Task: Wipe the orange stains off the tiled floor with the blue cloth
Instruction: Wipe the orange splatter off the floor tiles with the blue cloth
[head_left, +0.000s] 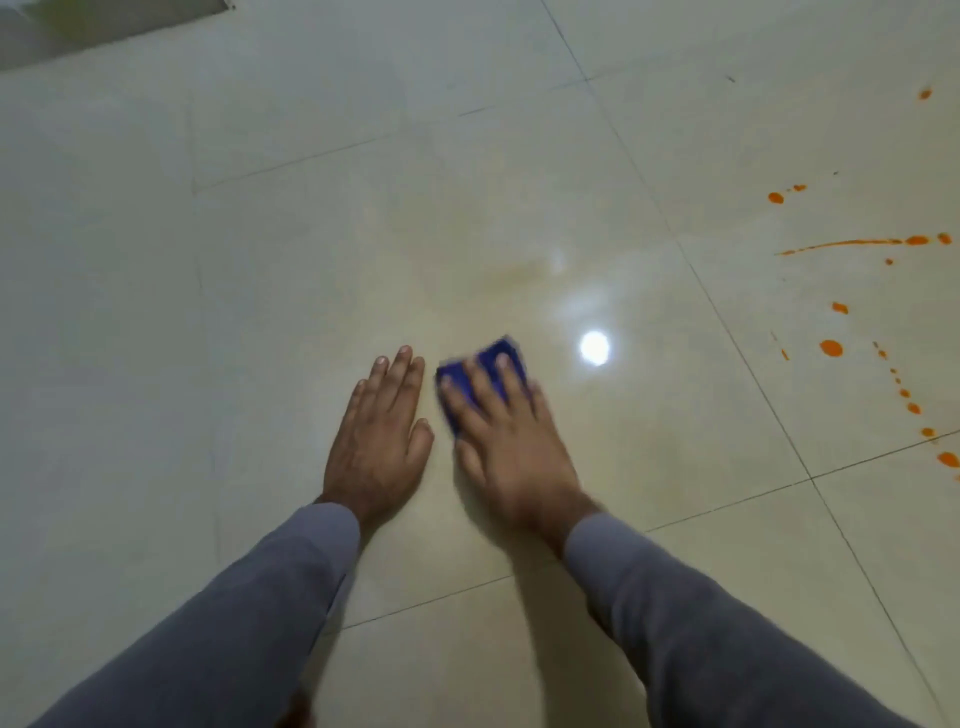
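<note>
I see my right hand (501, 441) with fingers spread and straight, pressing flat on the blue cloth (491, 371), which lies on the tiled floor (311, 234) just beside my left hand (382, 436) at its 3 o'clock. The left fingers lie close together, palm flat on the tile. Orange stains (831, 348) speckle the floor well apart at 3 o'clock of the cloth. Grey sleeves (675, 613) cover both arms.
</note>
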